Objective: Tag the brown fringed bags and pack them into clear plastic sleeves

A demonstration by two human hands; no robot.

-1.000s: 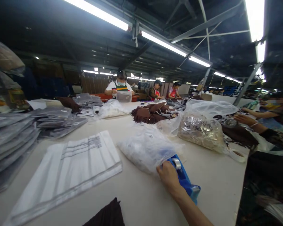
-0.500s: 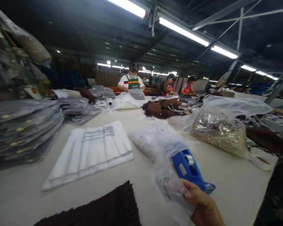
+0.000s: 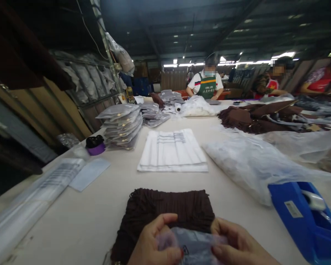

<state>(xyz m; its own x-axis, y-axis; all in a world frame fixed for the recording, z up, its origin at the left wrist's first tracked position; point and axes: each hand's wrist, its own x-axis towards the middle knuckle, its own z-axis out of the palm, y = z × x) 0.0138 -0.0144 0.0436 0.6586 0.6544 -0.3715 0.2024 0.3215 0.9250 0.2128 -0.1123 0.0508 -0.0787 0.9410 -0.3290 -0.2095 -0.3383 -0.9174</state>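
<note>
A small clear plastic bag (image 3: 194, 239) with dark printing is stretched between my two hands at the bottom of the view. My left hand (image 3: 157, 243) pinches its left side, and my right hand (image 3: 234, 241) grips its right edge. Beneath and behind them lies a dark brown fringed textile piece (image 3: 171, 202), flat on the table and partly covered by my hands. Farther back sits a stack of flat white printed plastic bags (image 3: 172, 151). To the right stands a blue tape dispenser (image 3: 295, 217) with a roll of clear tape.
Packed grey bags (image 3: 121, 127) are piled at the left, beside a purple round item (image 3: 95, 146). A long plastic-wrapped bundle (image 3: 41, 198) lies front left. A large clear bag of white material (image 3: 245, 158) and brown fringed pieces (image 3: 253, 114) lie right. A co-worker (image 3: 206, 82) stands across the table.
The view has swung left. My right hand has brought the small plastic bag from beside the tape dispenser to over the brown textile, and my left hand now holds it too.
</note>
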